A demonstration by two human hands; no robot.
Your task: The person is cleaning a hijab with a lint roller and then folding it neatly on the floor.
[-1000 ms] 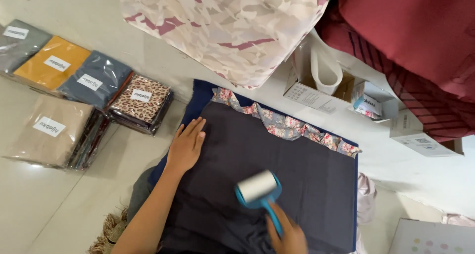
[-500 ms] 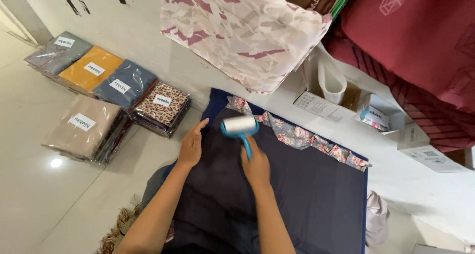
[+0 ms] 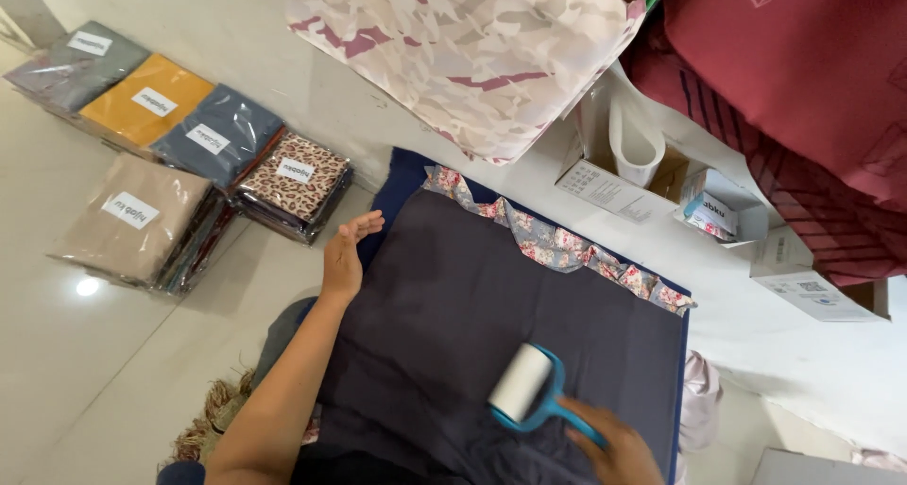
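- R hand [image 3: 619, 452]: closed round the blue handle of a lint roller [image 3: 522, 386]; roller's white drum is laid on the dark cloth [image 3: 491, 306], near its front-right part. Grip partly cut off by frame edge, so wrist angle can't be told.
- Risk: drum could be tipped onto one edge if handle is held too flat – cloth prob. rucked rather than cleaned.
- Risk: sticky drum may lift or drag the cloth, since the R half is pinned by nothing but the roller itself.
- L hand [image 3: 345, 255]: open, fingers spread, nothing held; seen at cloth's left edge, appears raised a bit off it – contact can't be confirmed. If not pressed down, cloth likely to be pulled askew.
- Floral strip [image 3: 567, 249] along far edge: lies loose-looking; could be caught and folded over if roller is run that far.
- Blue mat [image 3: 402, 178] under cloth: may be shifted on the smooth floor [image 3: 123, 372].
- Packed fabric stacks [image 3: 179, 164], far left: well apart, no risk noted.
- Boxes [image 3: 652, 187] beyond far edge: near; could be knocked on overreach.
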